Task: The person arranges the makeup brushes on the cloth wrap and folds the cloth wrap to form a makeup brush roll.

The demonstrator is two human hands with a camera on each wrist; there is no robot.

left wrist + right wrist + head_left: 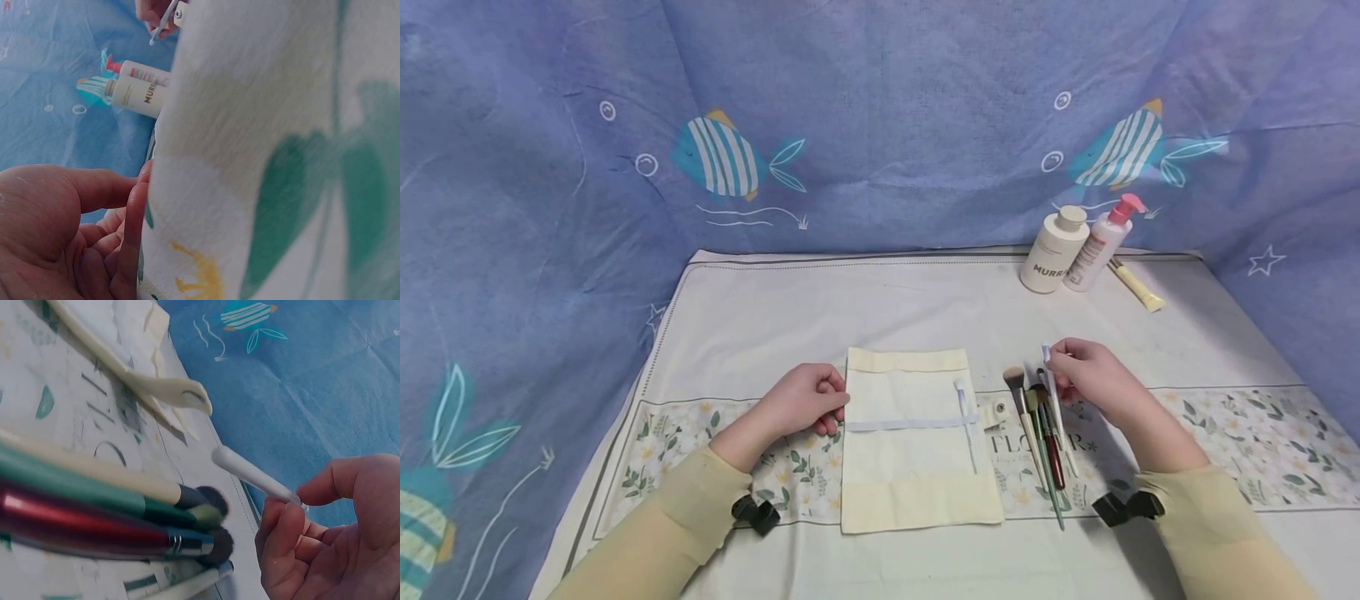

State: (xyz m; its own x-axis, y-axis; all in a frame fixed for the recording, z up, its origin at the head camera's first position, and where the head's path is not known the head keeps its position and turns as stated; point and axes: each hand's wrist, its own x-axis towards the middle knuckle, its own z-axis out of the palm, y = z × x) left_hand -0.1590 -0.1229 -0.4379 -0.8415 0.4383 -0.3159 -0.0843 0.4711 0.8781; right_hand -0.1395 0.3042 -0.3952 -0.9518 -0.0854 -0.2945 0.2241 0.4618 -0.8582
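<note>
A cream fabric brush roll [910, 504] lies unfolded on the table, with a lavender band [910, 424] across it. One slim pale blue brush [967, 417] is tucked under the band at its right side. At the roll's left edge, my left hand [808, 400] pinches the fabric between thumb and finger, other fingers curled. My right hand [1093, 377] pinches a slim white brush [256, 476] near one end, above the loose brushes. Those include a cream-handled brush [1033, 440], a green brush [1049, 475], a dark red brush [1055, 463] and a white-handled one [1071, 457].
A white bottle [1051, 254] and a pink-topped pump bottle [1097, 254] stand at the back right, beside a pale yellow tube [1138, 287]. The tablecloth [790, 308] carries a floral strip. A blue fish-print curtain [880, 125] hangs behind.
</note>
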